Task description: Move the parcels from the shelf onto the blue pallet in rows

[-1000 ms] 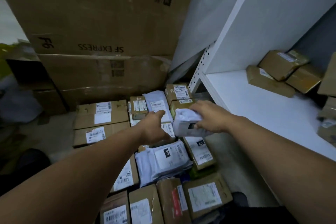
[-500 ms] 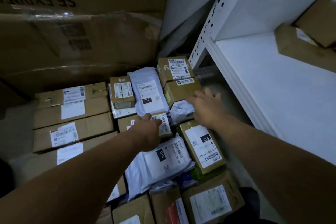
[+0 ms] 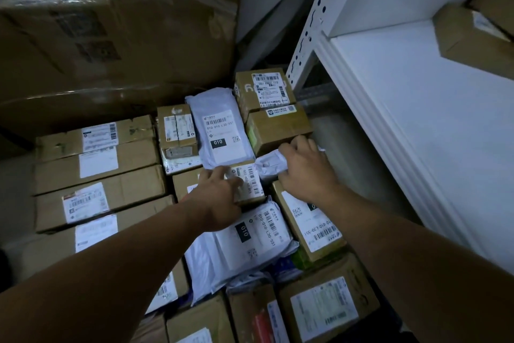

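Observation:
Many brown boxes and white mailer bags lie packed in rows below me; the pallet under them is hidden. My right hand (image 3: 304, 168) presses a small crumpled white mailer bag (image 3: 268, 166) into the gap between a brown box (image 3: 278, 127) and a labelled flat box (image 3: 311, 224). My left hand (image 3: 219, 195) rests on a small labelled box (image 3: 251, 182) beside that bag, fingers spread over its top. A long white mailer (image 3: 221, 131) lies just beyond my left hand. On the white shelf (image 3: 417, 109) to the right, brown parcels (image 3: 467, 36) remain at the far end.
Large stacked cartons (image 3: 111, 36) stand behind the rows, one wrapped in clear film. The shelf's perforated white upright (image 3: 311, 28) rises right of the far parcels. A larger white mailer (image 3: 250, 239) lies under my left forearm. More boxes (image 3: 325, 306) fill the near edge.
The white bag went down from mid-air into the gap by the shelf side. My right hand followed it down and now presses it. My left hand slid onto the small labelled box.

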